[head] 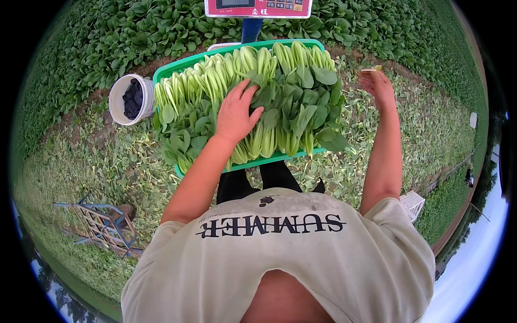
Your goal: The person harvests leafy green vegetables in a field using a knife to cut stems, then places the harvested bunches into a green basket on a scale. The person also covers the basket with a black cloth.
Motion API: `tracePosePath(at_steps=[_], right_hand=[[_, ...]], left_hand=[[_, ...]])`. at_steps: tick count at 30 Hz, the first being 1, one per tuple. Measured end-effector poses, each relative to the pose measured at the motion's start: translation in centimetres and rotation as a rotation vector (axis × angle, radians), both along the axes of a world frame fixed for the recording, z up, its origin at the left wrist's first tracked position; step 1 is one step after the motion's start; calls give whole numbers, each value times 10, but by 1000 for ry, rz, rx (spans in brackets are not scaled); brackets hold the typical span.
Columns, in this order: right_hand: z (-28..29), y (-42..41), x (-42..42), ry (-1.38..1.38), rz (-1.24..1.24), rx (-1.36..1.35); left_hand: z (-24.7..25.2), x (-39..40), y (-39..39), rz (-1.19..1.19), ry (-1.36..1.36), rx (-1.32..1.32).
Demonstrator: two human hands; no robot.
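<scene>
Rows of leafy greens with pale green stalks [216, 82] fill a green plastic crate [252, 162] in front of me. My left hand [238, 109] rests on the leaves near the crate's middle, fingers spread. My right hand [377, 87] is raised to the right of the crate, fingers bent, with a small yellowish leaf scrap [377, 68] and a thin white piece at its fingertips. Above the crate's far side stands a digital scale's red display head [258, 9] on a blue post [251, 30].
Left of the crate stands a white bucket [114, 99] with dark material inside. A metal-framed stool or rack [105, 226] lies at lower left. Cut leaves litter the ground [141, 161]. Growing greens [121, 36] stand beyond the crate. A white crate [412, 205] is at right.
</scene>
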State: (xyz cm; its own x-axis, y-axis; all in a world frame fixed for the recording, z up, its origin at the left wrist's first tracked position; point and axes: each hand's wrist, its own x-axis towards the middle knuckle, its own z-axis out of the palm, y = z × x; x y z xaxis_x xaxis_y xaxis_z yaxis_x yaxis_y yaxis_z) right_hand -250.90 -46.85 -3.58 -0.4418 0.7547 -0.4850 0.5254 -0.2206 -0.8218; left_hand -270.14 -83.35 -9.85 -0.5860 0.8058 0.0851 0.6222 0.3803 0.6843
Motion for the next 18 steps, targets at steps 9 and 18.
tracePosePath(at_steps=[9, 18], right_hand=[[-4, -159, 81, -255, 483, 691], [-73, -205, -2, -200, 796, 570]], left_hand=[[58, 10, -152, 346, -53, -126], [-18, 9, -165, 158, -218, -600]])
